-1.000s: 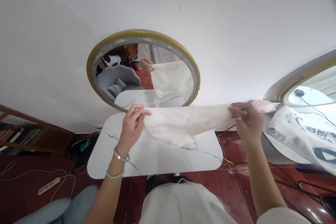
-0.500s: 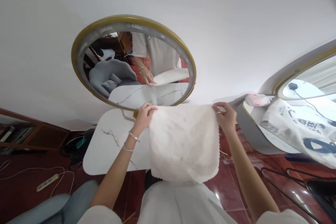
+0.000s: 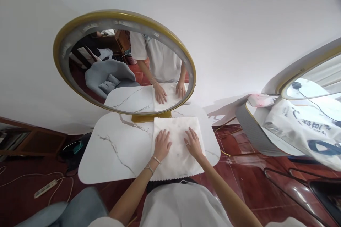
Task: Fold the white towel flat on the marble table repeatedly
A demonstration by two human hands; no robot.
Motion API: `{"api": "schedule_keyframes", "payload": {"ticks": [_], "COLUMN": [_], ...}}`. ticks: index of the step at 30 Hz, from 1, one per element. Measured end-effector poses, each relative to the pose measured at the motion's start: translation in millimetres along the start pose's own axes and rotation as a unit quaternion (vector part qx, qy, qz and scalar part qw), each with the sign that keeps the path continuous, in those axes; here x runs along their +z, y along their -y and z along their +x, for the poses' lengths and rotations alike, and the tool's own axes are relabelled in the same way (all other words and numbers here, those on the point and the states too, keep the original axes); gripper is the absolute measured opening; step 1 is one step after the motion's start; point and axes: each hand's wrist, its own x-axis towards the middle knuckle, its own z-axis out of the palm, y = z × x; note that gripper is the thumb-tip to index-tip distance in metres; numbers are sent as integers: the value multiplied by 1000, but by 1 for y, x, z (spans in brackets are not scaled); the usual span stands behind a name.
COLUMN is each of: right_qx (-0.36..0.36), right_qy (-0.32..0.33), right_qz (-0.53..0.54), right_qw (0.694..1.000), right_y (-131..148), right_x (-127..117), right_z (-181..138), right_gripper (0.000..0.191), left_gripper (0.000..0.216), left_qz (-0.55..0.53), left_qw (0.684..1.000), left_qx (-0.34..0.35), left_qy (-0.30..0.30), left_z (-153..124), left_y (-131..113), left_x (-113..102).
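Note:
A white cloth [image 3: 177, 163] with scalloped edges lies flat on the white marble-patterned table [image 3: 114, 163], its near edge reaching the table's front. My left hand [image 3: 162, 144] rests palm down on the cloth's left part, fingers spread. On the right part my right hand [image 3: 194, 143] lies the same way, a ring on one finger. Neither hand grips anything. Behind the cloth stands a round gold-rimmed mirror [image 3: 125, 67] on a gold base [image 3: 142, 117], and both hands show in its reflection.
Another table at the right carries a white printed bag [image 3: 298, 124] and a pink-white packet [image 3: 260, 100], below a second mirror [image 3: 317, 78]. A power strip [image 3: 45, 188] with cords lies on the red tiled floor. A grey-blue chair [image 3: 85, 207] stands at lower left.
The cloth, held up by its upper corners before, now lies on the table. Both hands have let go of the corners and moved inward and down onto it.

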Motion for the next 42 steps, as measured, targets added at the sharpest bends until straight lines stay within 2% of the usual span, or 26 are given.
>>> {"api": "schedule_keyframes", "payload": {"ticks": [5, 10, 13, 19, 24, 28, 33, 36, 39, 42], "right_qx": [45, 24, 2, -13, -12, 12, -55, -61, -70, -102], "right_qy": [26, 27, 28, 48, 53, 63, 115, 127, 127, 131], "right_qz": [-104, -153, -175, -183, -182, -185, -172, -172, -163, -145], "right_qw": [993, 988, 984, 982, 982, 981, 977, 975, 976, 975], "right_y": [-21, -59, -78, -105, -119, -120, -109, -102, -95, -87], "right_x": [6, -2, -2, 4, 13, 16, 13, 12, 7, -3], "right_z": [7, 15, 26, 83, 139, 161, 164, 160, 145, 111], "right_gripper": [47, 46, 44, 46, 46, 48, 50, 47, 48, 53], "left_gripper": [57, 39, 42, 51, 54, 54, 53, 52, 53, 57], "left_qz": [-21, -28, -29, -12, -27, -31, -31, -28, -17, -6], "left_qw": [999, 999, 998, 999, 999, 999, 999, 999, 999, 997], "left_qx": [44, 40, 53, 31, -8, 7, 21, 21, 16, 30], "left_qy": [20, -21, -32, -42, -37, -34, -33, -29, -43, -65], "left_z": [18, 49, 70, 127, 180, 205, 209, 202, 182, 142], "left_y": [-21, -34, -38, -47, -42, -34, -32, -34, -41, -50], "left_x": [1, 19, 32, 43, 48, 46, 42, 40, 39, 36]}}
